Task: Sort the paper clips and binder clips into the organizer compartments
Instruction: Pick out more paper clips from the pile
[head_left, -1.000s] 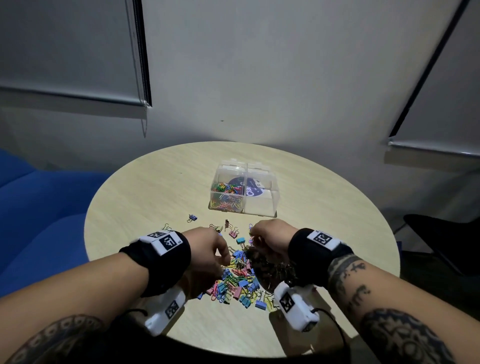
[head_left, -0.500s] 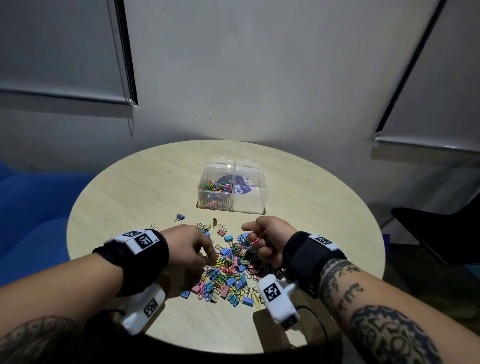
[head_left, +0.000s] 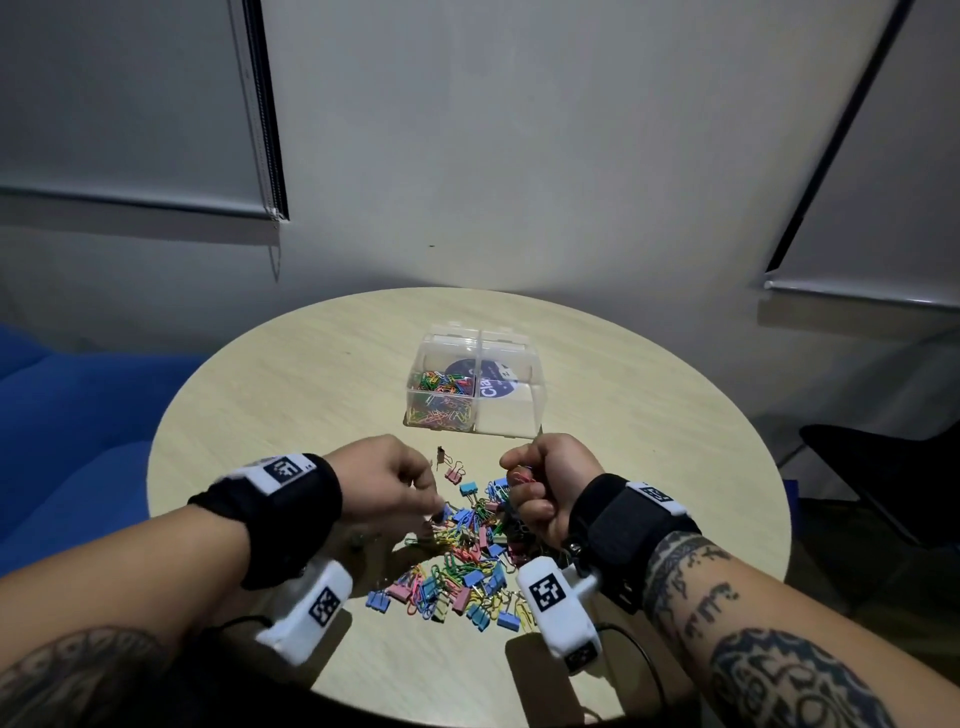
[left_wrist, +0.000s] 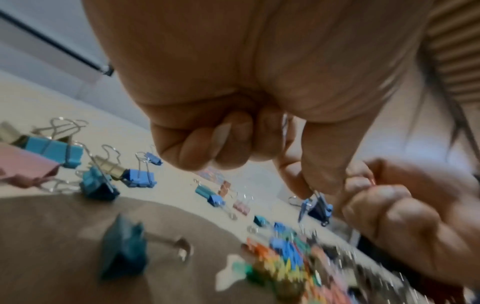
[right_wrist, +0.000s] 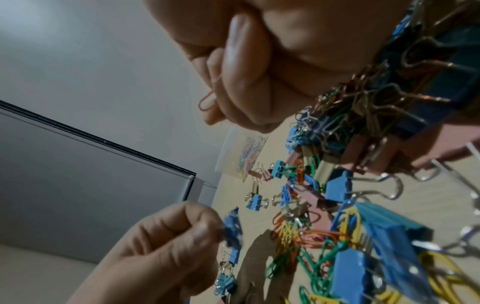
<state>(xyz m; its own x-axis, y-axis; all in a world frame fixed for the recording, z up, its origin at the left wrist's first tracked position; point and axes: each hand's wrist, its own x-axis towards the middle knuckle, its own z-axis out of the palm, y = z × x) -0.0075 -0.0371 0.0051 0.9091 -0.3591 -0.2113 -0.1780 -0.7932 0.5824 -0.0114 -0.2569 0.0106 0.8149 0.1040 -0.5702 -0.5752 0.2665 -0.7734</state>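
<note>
**Over the pile: two hands holding, nothing dropped in yet**

On the round worktop (head_left: 270, 415) a clear organizer (head_left: 511, 415) stands at the far side, well apart from the big mixed pile (head_left: 467, 561) of paper clips and binder clips that lies near the person. Its left compartments already hold many coloured paper clips (head_left: 441, 402); the right compartments look without clips, only a dark label shows through them. So I judge the sorting is partly done and most binder clips are still outside.

Both hands are above the far edge of the pile. The right hand (head_left: 548, 488) is clenched around a red paper clip (right_wrist: 207, 102), whose loop sticks out between the fingers. How many more clips are inside the fist I cannot tell. The left hand (head_left: 384, 480) pinches a blue binder clip (left_wrist: 320, 207) by its wire handle between thumb and forefinger, lifted just off the worktop.

To do this step well, I think each hand should go to its own side: the paper clip to the left compartments, the binder clip to a right one. The left hand should check that no paper clip hangs from the wire handle, because the things in the pile hook together easily. It is better to release low inside the compartment, so nothing bounces over the divider.
</note>
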